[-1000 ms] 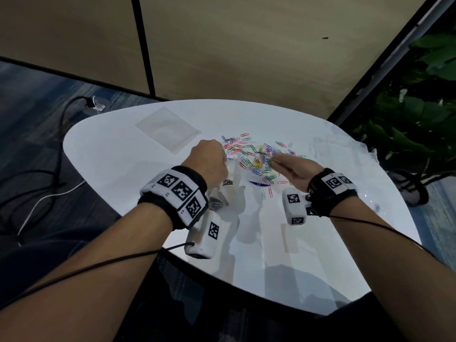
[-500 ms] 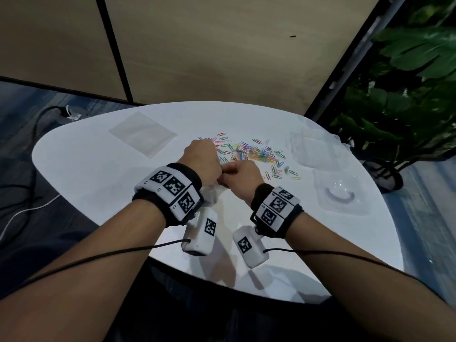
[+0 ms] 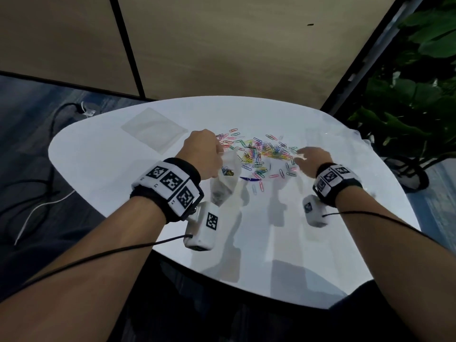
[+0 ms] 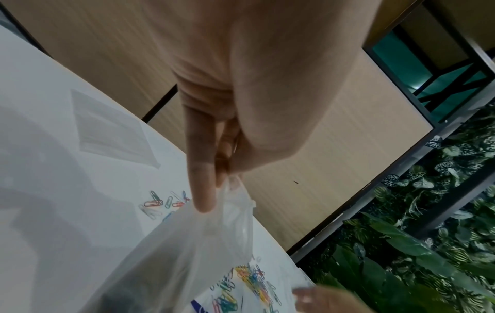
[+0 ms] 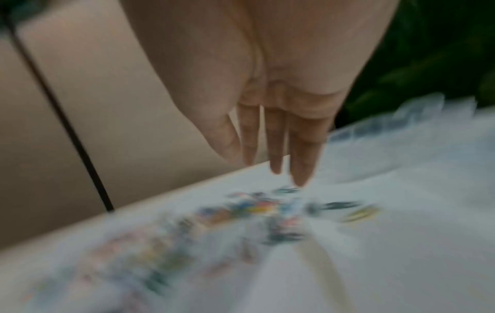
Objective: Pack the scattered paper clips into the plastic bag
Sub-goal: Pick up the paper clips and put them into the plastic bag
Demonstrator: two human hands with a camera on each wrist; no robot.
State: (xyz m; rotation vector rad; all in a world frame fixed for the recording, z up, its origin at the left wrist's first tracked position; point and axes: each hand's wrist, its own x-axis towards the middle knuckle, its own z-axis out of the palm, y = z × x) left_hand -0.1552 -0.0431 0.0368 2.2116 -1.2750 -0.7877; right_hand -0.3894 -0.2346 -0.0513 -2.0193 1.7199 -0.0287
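Note:
Coloured paper clips (image 3: 261, 151) lie scattered on the white table (image 3: 118, 174), behind and between my hands. My left hand (image 3: 218, 154) pinches the top edge of a clear plastic bag (image 3: 225, 183), which hangs down to the table with a few clips (image 3: 227, 172) inside. The left wrist view shows the fingers (image 4: 203, 190) gripping the bag (image 4: 187, 243) at its mouth. My right hand (image 3: 301, 156) hovers over the right side of the pile. In the blurred right wrist view its fingers (image 5: 275, 152) are straight, pointing down at the clips (image 5: 257, 207), and hold nothing.
A second clear bag (image 3: 154, 129) lies flat at the table's back left. Clear plastic packaging (image 3: 323, 137) sits at the back right near the edge. Leafy plants (image 3: 407, 114) stand to the right, and cables (image 3: 37, 198) run over the floor on the left.
My right hand has left the bag's mouth beside my left hand and moved right, out over the clips. The left hand still holds the bag.

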